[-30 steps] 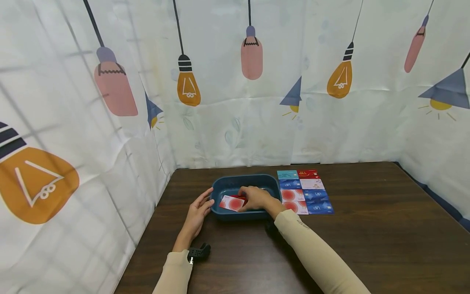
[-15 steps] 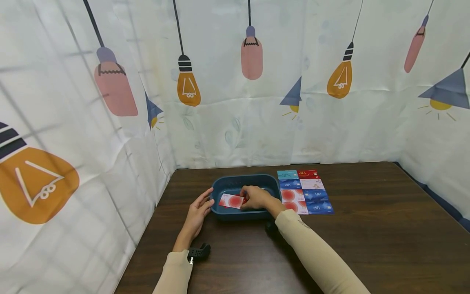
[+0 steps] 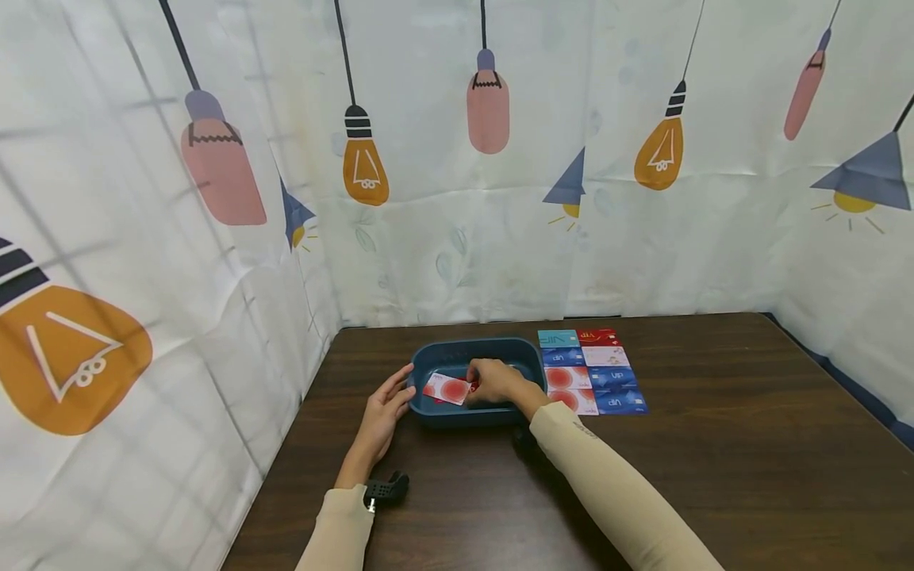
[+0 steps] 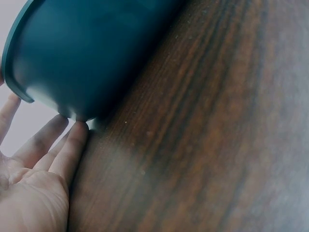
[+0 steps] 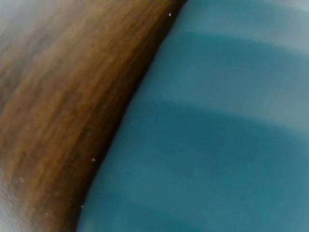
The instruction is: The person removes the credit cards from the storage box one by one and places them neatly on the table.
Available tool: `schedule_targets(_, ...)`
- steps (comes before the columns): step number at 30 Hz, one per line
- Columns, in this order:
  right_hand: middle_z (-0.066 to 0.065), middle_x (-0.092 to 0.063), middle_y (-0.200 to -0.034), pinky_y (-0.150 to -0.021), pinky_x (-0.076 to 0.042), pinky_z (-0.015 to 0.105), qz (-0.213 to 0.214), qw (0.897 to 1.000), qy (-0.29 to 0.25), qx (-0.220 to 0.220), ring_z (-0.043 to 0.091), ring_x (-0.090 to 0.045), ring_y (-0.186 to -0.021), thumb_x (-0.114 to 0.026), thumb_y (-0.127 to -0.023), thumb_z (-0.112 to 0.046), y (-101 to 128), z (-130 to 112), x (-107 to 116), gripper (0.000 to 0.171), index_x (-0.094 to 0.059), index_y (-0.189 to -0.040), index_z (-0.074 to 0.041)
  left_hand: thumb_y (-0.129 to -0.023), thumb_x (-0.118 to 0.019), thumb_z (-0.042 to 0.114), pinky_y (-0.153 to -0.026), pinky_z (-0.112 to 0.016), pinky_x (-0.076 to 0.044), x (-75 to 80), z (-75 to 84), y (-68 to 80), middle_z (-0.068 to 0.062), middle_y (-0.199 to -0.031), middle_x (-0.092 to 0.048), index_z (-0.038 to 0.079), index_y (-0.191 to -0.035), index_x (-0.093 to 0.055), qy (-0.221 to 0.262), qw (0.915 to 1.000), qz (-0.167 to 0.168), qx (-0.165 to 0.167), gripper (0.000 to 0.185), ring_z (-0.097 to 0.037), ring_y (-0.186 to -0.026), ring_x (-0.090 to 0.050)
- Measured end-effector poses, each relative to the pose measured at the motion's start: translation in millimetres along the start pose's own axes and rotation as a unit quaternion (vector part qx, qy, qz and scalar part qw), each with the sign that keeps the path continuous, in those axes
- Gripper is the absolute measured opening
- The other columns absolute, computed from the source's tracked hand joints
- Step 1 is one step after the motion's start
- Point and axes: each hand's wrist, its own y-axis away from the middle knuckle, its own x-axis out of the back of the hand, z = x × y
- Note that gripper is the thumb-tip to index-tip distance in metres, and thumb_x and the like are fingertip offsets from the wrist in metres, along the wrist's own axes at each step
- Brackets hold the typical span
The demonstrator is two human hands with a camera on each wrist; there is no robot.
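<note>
A dark blue plastic tub [image 3: 474,347] stands on the brown wooden table [image 3: 714,476]. My right hand [image 3: 497,382] reaches into it and pinches a white card with a red circle [image 3: 447,388], held over the tub's left part. My left hand [image 3: 385,406] lies with straight fingers against the tub's left outer wall; in the left wrist view the fingertips [image 4: 72,137] touch the tub [image 4: 96,53] near its base. The right wrist view shows only the tub's wall [image 5: 217,135] and table [image 5: 63,96]. More red cards lie under the held card, mostly hidden.
Several cards [image 3: 591,370] in blue, teal, red and white lie in two neat columns just right of the tub. A small black object [image 3: 386,488] sits by my left wrist. Printed curtains [image 3: 457,159] close off the table's back and sides.
My right hand has shifted the white and red card slightly back and left inside the tub. The left hand has stayed against the tub's side.
</note>
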Motion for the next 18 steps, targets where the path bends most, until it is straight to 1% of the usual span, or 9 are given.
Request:
schedule_targets(3, 0.001, -0.061, -0.091, -0.072, -0.049, 0.033, -0.003, 1.0, 0.007, 0.0, 0.018, -0.056, -0.081, -0.083, -0.085, -0.037, -0.1, -1.9, 0.6, 0.039, -0.062, -0.109, -0.014, -0.105, -0.056, 0.012, -0.096, -0.019, -0.052, 0.1, 0.5, 0.1, -0.017, -0.157, -0.047, 0.014, -0.152, -0.049, 0.003, 1.0, 0.001, 0.0, 0.048, -0.033, -0.139, -0.048)
schedule_targets(9, 0.002, -0.061, -0.092, -0.075, -0.05, 0.035, -0.004, 0.999, 0.038, -0.007, 0.018, -0.056, -0.084, -0.082, -0.081, -0.053, -0.5, -10.0, -0.8, 0.055, -0.06, -0.111, -0.013, -0.106, -0.055, 0.01, -0.095, -0.019, -0.053, 0.2, 0.1, -0.8, -0.017, -0.156, -0.047, 0.013, -0.153, -0.048, 0.002, 1.0, 0.003, 0.0, 0.048, -0.034, -0.139, -0.049)
schedule_targets(13, 0.003, -0.061, -0.097, -0.08, -0.053, 0.039, 0.009, 0.998, 0.056, -0.019, 0.019, -0.056, -0.088, -0.083, -0.08, -0.052, -1.1, -15.3, -4.2, 0.055, -0.061, -0.111, -0.013, -0.105, -0.055, 0.011, -0.097, -0.02, -0.053, 0.7, -0.3, -1.1, -0.017, -0.157, -0.047, 0.014, -0.153, -0.048, 0.001, 1.0, 0.001, 0.001, 0.048, -0.033, -0.139, -0.049)
schedule_targets(18, 0.004, -0.061, -0.1, -0.083, -0.053, 0.042, 0.021, 0.999, 0.04, -0.029, 0.02, -0.055, -0.09, -0.087, -0.079, -0.046, -2.4, -15.5, -5.7, 0.05, -0.063, -0.107, -0.012, -0.105, -0.057, 0.015, -0.097, -0.018, -0.052, 1.4, -1.2, -0.7, -0.016, -0.157, -0.046, 0.016, -0.153, -0.048, 0.001, 1.0, -0.003, 0.002, 0.049, -0.033, -0.139, -0.048)
